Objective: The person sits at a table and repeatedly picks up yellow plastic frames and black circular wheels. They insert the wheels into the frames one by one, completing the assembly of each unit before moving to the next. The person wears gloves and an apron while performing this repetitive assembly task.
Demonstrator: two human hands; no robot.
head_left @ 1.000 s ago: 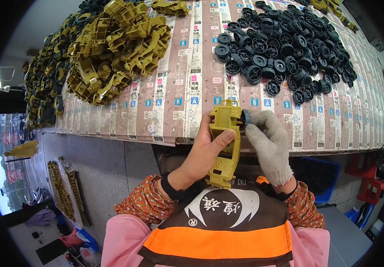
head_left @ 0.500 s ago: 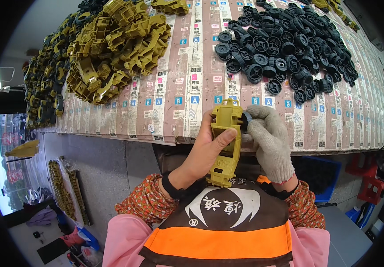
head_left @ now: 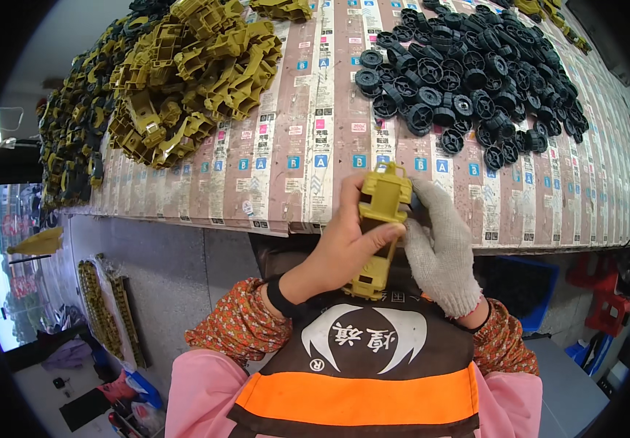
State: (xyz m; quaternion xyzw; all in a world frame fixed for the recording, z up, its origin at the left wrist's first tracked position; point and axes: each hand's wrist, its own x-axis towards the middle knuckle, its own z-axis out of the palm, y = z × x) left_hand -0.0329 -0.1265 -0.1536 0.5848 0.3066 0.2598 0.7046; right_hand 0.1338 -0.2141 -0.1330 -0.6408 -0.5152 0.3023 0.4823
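Note:
My bare left hand (head_left: 333, 252) grips a mustard-yellow plastic toy vehicle body (head_left: 385, 197), its thumb lying across the middle. The body is held lengthwise over the table's near edge and my apron. On its right side, close to the far end, my right hand (head_left: 442, 252) in a pale knitted glove is closed around a small dark wheel (head_left: 414, 201). Only a sliver of that wheel shows between glove and body. Whether it is seated on the body cannot be seen.
Ahead on the paper-covered table (head_left: 315, 193) lie a heap of yellow vehicle bodies (head_left: 205, 80) at left and a pile of black wheels (head_left: 468, 80) at right. Bodies with dark parts (head_left: 74, 139) fill the far left. Below right are a blue bin (head_left: 546, 310) and red plastic stools (head_left: 610, 310).
The vehicle body has tilted and shifted slightly right, with its far end turned more toward me. My gloved fingers have moved from pinching the wheel to lying flatter along the body's side.

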